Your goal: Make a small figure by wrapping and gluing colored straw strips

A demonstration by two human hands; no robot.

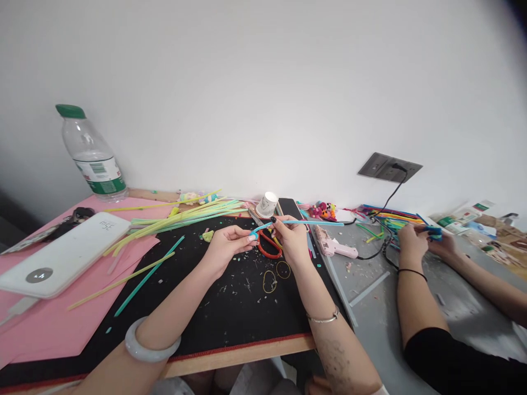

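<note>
A light blue pipe cleaner [323, 223] stretches between my two hands above the black mat [230, 307]. My left hand [228, 247] pinches its curled left end between thumb and fingers. My right hand [291, 237] grips it further along, and the straight end sticks out to the right. Just beneath and between the hands lie scissors [269, 251] with red-orange handles. Two rubber bands [270, 281] rest on the mat near my right wrist, among small scraps. Behind the hands stands a white paper cup [267, 204].
Yellow and green pipe cleaners [177, 222] lie at the left, by a white power bank [61, 255] on pink paper [49, 334]. A plastic bottle [94, 159] stands behind. To the right are a pink glue gun [335, 246] with a cord and another person's hands [414, 244] holding something blue.
</note>
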